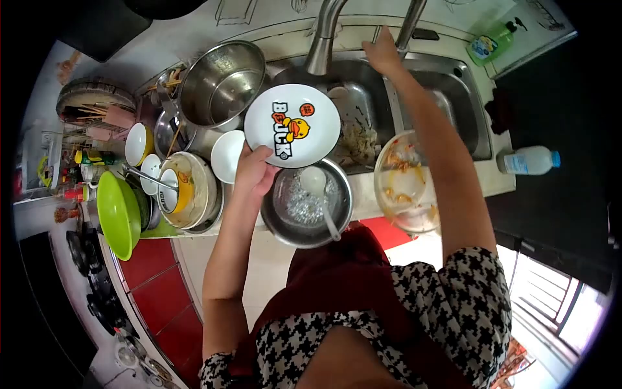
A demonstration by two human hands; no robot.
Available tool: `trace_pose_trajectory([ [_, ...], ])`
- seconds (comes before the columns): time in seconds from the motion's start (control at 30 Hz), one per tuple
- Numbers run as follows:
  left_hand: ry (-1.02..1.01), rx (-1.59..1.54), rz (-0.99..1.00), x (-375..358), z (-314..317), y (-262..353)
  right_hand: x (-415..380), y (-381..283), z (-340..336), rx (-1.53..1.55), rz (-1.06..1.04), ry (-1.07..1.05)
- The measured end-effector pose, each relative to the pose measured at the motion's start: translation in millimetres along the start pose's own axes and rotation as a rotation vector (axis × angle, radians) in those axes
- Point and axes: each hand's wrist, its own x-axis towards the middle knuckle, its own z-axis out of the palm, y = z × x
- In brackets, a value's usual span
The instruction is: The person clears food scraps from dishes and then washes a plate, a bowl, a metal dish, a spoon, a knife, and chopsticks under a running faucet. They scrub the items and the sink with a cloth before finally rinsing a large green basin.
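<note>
In the head view my left hand point(256, 170) grips a white plate point(262, 123) by its near edge, thumb on top. The plate bears a yellow duck and lettering, and is held above the near side of the sink. My right hand point(384, 55) reaches to the back of the sink, its fingers closed around the faucet handle point(378, 32). To its left the metal faucet spout point(319, 57) points down. Below the plate sits a steel bowl point(267, 217) of sudsy water with a white ladle point(313, 183) in it. Food scraps point(358, 144) lie in the left sink basin point(379, 97).
A large steel pot point(223, 84), a white bowl point(227, 157), stacked bowls point(210, 201) and a green basin point(116, 217) crowd the left counter. A food-smeared clear bowl point(402, 178) stands right of the steel bowl. A soap bottle point(486, 47) and a white bottle point(528, 161) are at right.
</note>
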Motion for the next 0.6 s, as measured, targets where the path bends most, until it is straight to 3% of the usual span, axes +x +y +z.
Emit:
trace_pose_trajectory([
  [0.07,0.098,0.001,-0.021,21,25,-11,35,24,36,0.082,0.122,0.115],
  [0.17,0.153,0.11,-0.056,71,24,-29,47,17,53,-0.249,0.224,-0.108],
  [0.2,0.147,0.074,-0.022,80,33,-30,46,16,60,-0.585,-0.013,-0.255],
  [0.27,0.229,0.053,-0.006,96,53,-35,46,20,55,-0.379,0.02,-0.192],
  [0.3,0.164,0.02,0.037,108,56,-39,47,19,49,-0.276,0.037,-0.154],
  [0.33,0.206,0.04,0.031,118,62,-41,51,20,38,-0.149,0.157,-0.139],
  [0.43,0.245,-0.032,0.057,146,84,-46,50,27,40,-0.139,-0.027,-0.011],
  [0.47,0.246,-0.076,0.057,157,89,-51,48,24,35,-0.135,-0.093,-0.092],
  [0.5,0.187,-0.046,0.088,170,88,-54,36,23,29,-0.107,-0.246,-0.03],
  [0.57,0.192,0.016,0.055,183,82,-57,11,15,-29,0.147,-0.318,-0.407],
  [0.6,0.179,-0.006,0.075,183,85,-56,-1,19,-58,0.095,-0.311,-0.404],
])
